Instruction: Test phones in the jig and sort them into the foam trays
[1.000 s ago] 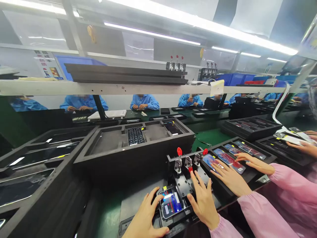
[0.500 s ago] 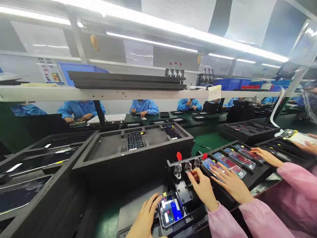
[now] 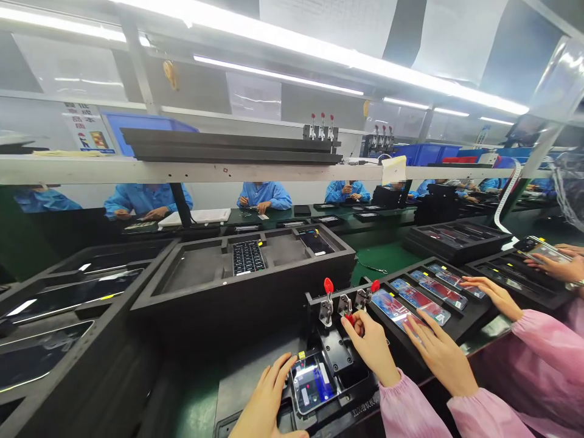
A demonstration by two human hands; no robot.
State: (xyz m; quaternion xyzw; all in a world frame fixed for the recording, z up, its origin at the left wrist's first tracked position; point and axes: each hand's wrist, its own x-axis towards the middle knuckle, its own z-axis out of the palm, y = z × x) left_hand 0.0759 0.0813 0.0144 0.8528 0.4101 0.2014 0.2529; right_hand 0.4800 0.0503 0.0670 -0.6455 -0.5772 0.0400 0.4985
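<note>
A phone [image 3: 312, 384] with a lit screen and a yellow tab lies in a black clamping fixture [image 3: 340, 353]. Along its left edge rests my left hand [image 3: 267, 389], fingers stretched toward the top corner and thumb apart near the bottom of the picture. My right hand [image 3: 371, 344], in a pink sleeve, is closed around the red handle [image 3: 349, 319] of the middle toggle clamp. On either side of it, two more clamps stand with raised red handles, the left handle [image 3: 328, 285] and the right handle [image 3: 375, 286].
To the right, a co-worker's hands [image 3: 442, 356] reach over a black tray [image 3: 472, 316] of film-covered phones. A deep foam tray [image 3: 246, 298] stands behind the fixture, holding two phone parts. More phones lie in trays [image 3: 109, 331] at left. A white shelf [image 3: 255, 173] crosses above.
The co-worker's nearer hand has drawn back toward the lower right across the phones. Another person's phone at far right has tilted. My hands stay on the fixture; the view has shifted slightly.
</note>
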